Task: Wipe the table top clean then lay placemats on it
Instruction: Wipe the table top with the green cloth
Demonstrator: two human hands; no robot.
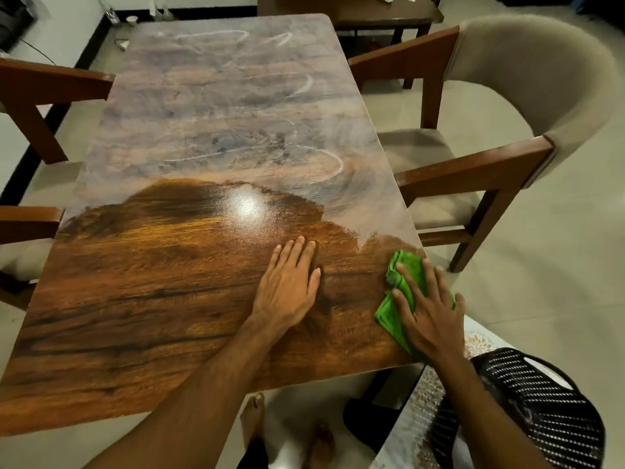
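Wiping in progress; items listed nearest first.

Patterned sheet (422, 394) and black perforated chair (541, 401), lower right: the sheet lies off the table beside the chair. It may be a placemat kept clear of the wet surface, but most of it is cut off and blurred, so this is uncertain.

Right hand (429, 313): spread wide, palm down, pressing the folded green cloth (402, 286) flat against the table top (152, 299) near its right edge. Fingers are not curled round the cloth; the flat press suits dragging it across the surface. Much of the cloth is hidden under the palm.

Left hand (291, 286): empty, fingers straight and together, laid flat on the wood just left of the cloth, apparently as a brace for leaning forward.

Table top, near half: dark, glossy, a lamp glare (247, 206) reflected in it; judged already wiped.

Table top, far half: a dull whitish film (236, 96) with curved streaks, judged left to do. No placemat lies on the table.

Surroundings: upholstered chair (507, 96) at right, wooden chairs partly cut off at left, small items beyond the far end too blurred to name.
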